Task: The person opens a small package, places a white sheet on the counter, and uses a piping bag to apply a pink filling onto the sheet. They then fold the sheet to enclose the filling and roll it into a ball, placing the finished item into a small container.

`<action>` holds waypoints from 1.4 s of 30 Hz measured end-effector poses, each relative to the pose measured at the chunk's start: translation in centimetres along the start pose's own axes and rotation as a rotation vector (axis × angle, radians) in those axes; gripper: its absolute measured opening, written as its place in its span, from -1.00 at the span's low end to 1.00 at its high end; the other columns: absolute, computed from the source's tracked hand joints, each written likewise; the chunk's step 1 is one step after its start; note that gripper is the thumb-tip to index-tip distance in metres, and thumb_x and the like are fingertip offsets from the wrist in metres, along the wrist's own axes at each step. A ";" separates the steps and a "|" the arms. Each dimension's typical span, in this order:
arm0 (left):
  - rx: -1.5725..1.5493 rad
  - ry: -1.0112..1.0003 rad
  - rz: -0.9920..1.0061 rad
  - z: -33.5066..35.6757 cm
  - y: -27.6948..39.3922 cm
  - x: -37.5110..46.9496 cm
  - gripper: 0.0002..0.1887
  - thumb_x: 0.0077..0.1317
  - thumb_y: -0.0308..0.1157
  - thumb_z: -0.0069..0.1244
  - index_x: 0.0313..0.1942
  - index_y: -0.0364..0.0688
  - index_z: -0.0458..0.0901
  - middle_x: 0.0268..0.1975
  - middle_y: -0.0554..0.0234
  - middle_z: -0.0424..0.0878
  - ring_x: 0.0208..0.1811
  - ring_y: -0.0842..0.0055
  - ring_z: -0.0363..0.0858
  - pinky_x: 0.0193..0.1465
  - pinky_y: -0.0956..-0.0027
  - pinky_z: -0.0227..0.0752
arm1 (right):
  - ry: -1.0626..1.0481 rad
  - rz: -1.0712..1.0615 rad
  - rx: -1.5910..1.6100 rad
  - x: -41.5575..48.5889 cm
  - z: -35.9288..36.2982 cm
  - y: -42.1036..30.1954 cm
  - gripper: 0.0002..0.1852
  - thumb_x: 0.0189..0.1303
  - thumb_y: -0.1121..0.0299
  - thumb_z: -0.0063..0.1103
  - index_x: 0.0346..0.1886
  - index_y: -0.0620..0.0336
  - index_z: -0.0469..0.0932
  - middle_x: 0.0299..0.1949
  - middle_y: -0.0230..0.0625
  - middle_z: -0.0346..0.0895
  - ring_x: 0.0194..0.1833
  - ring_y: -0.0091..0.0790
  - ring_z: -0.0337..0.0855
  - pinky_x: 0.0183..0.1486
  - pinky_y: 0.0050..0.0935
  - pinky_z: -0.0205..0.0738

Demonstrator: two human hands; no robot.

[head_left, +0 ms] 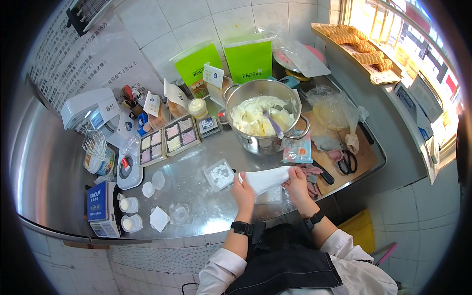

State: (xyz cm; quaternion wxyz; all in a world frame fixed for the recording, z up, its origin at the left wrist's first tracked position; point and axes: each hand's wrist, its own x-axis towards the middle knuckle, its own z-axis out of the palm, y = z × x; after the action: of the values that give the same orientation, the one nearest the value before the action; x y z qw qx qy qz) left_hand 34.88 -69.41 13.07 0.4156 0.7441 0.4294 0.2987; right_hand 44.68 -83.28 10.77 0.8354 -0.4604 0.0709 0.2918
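A soft white sheet (266, 180) is stretched between my hands above the front of the steel table (188, 162). I cannot tell whether it is cloth, paper or dough. My left hand (242, 193) grips its left end, and my right hand (297, 186) pinches the right end. Beneath it lies a clear plastic container (269, 196), partly covered. Just left of my left hand sits a clear tub with white powder (220, 176). Behind the sheet stands a two-handled steel pot (254, 144) holding whipped cream (250, 116) and a purple-handled spatula (274, 125).
At right, a cutting board (363, 162) carries scissors (347, 162), a black-handled knife (324, 173) and a piping bag (352, 142). To the left are dessert boxes (182, 135), a kitchen scale (129, 169) and small lidded cups (129, 204). A pastry tray (387, 75) rests by the window.
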 end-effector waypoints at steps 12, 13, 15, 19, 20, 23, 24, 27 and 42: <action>-0.227 -0.296 -0.113 1.3 -0.1 -1.7 -0.50 0.49 -0.06 -0.24 -0.26 -0.39 0.59 -0.44 -0.22 0.61 -0.38 0.03 0.61 -0.28 0.14 0.42 | 0.122 -0.564 -0.754 -0.3 3.6 -0.1 -0.78 0.40 0.27 0.00 -0.16 0.26 0.39 -0.29 0.12 0.55 -0.21 0.11 0.63 -0.19 -0.15 0.45; -0.136 -0.309 -0.076 1.4 -0.1 -1.8 -0.51 0.50 -0.07 -0.25 -0.26 -0.39 0.58 -0.44 -0.18 0.62 -0.37 0.11 0.62 -0.27 0.17 0.42 | -0.048 -0.506 -0.851 -0.7 4.0 0.1 -0.79 0.40 0.27 0.00 -0.16 0.25 0.39 -0.31 0.09 0.56 -0.24 0.05 0.63 -0.20 -0.18 0.45; -0.108 -0.281 -0.033 1.6 -0.1 -2.4 -0.51 0.50 -0.08 -0.26 -0.27 -0.39 0.58 -0.44 -0.12 0.64 -0.37 0.20 0.64 -0.26 0.20 0.41 | -0.324 -0.398 -0.987 -1.7 4.6 1.2 -0.79 0.40 0.28 0.00 -0.16 0.25 0.40 -0.33 0.02 0.56 -0.29 -0.08 0.64 -0.22 -0.24 0.46; -0.224 -0.195 0.023 2.5 -0.2 -2.7 -0.52 0.50 -0.07 -0.25 -0.26 -0.38 0.58 -0.42 -0.09 0.64 -0.37 0.26 0.62 -0.24 0.22 0.41 | -0.122 -0.511 -0.842 -1.1 4.3 2.2 -0.84 0.41 0.35 0.02 -0.13 0.25 0.39 -0.38 -0.30 0.49 -0.31 -0.53 0.49 -0.23 -0.47 0.41; -0.237 -0.199 -0.002 2.5 -0.5 -2.6 -0.52 0.50 -0.08 -0.24 -0.26 -0.38 0.57 -0.42 -0.08 0.65 -0.36 0.28 0.62 -0.22 0.23 0.41 | -0.208 -0.450 -0.871 -0.9 4.1 2.3 -0.82 0.39 0.34 0.05 -0.13 0.25 0.39 -0.38 -0.25 0.51 -0.33 -0.48 0.52 -0.26 -0.45 0.42; -0.218 -0.232 -0.042 1.7 -1.5 -2.0 -0.55 0.48 -0.07 -0.21 -0.21 -0.36 0.56 -0.36 -0.02 0.65 -0.30 0.35 0.61 -0.17 0.25 0.43 | -0.262 -0.410 -0.805 -0.3 3.9 1.7 -0.79 0.35 0.33 0.12 -0.14 0.26 0.38 -0.39 -0.18 0.56 -0.37 -0.41 0.57 -0.31 -0.42 0.43; -0.210 -0.264 -0.087 1.3 -1.8 -1.7 -0.56 0.48 -0.07 -0.20 -0.18 -0.35 0.55 -0.33 0.00 0.66 -0.28 0.37 0.61 -0.15 0.25 0.43 | -0.212 -0.395 -0.742 -0.2 3.9 1.0 -0.79 0.35 0.33 0.13 -0.14 0.26 0.39 -0.39 -0.19 0.56 -0.37 -0.44 0.57 -0.32 -0.43 0.42; -0.250 -0.358 -0.161 -1.0 -2.6 -1.1 -0.58 0.47 -0.06 -0.18 -0.08 -0.30 0.50 -0.26 0.06 0.64 -0.23 0.39 0.60 -0.13 0.29 0.44 | -0.275 -0.480 -0.797 -1.3 4.8 -0.5 -0.90 0.34 0.40 0.11 -0.22 0.20 0.44 -0.44 -0.33 0.51 -0.44 -0.51 0.48 -0.40 -0.50 0.37; -1.203 -0.633 -0.831 -7.6 -0.1 -0.6 -0.59 0.39 -0.16 -0.02 0.08 -0.29 0.51 -0.03 0.20 0.66 -0.10 0.42 0.67 -0.03 0.34 0.55 | -0.207 -0.322 -0.925 -7.1 5.7 0.6 -0.66 0.32 0.11 0.12 -0.18 0.25 0.58 -0.23 -0.27 0.57 -0.12 -0.32 0.55 -0.01 -0.35 0.35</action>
State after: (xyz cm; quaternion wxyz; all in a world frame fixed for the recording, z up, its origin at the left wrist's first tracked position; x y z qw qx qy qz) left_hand 28.45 -67.16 16.52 0.9256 0.2205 0.2986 0.0744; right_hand 37.63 -81.46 16.30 0.5808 -0.7563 -0.2211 0.2042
